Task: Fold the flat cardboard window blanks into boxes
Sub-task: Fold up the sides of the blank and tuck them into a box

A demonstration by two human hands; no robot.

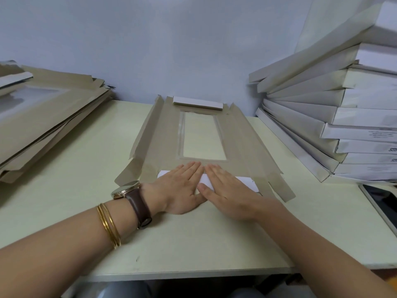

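**A:** In the head view, where does the cardboard blank [163, 134] lie?

**B:** Flat on the pale table [86, 179], brown side up, its long axis running away from the person toward the wall [150, 39]. The clear window [202, 136] sits in the middle of the blank, and the table shows through it.

**A:** And the hands?

**B:** Both are at the blank's near end. The left hand [180, 186] and the right hand [227, 190] lie side by side, palms down, fingers straight. They press on the near flap [247, 182], which is folded over so that its white side faces up. Neither hand grasps anything, and their index fingers almost touch.

**A:** What about the blank's other edges?

**B:** At its far end, just beyond the window, the far flap [197, 103] is also turned over, white side up. The left side flap [146, 130] is creased and lifts a little off the table. The right side flap [253, 134] lies lower.

**A:** What is around the blank?

**B:** Well apart to its left is a stack of flat blanks [53, 112], brown side up. To its right is a leaning stack of folded boxes [322, 117], white, reaching back to the wall. Right of the blank's near corner, a dark-screened device [384, 205] lies on the table. I cannot tell whether it is a tablet or a phone.

**A:** Anything on the arms?

**B:** The left wrist has a watch [133, 196] on a brown strap, with thin gold bangles [108, 224] behind it.
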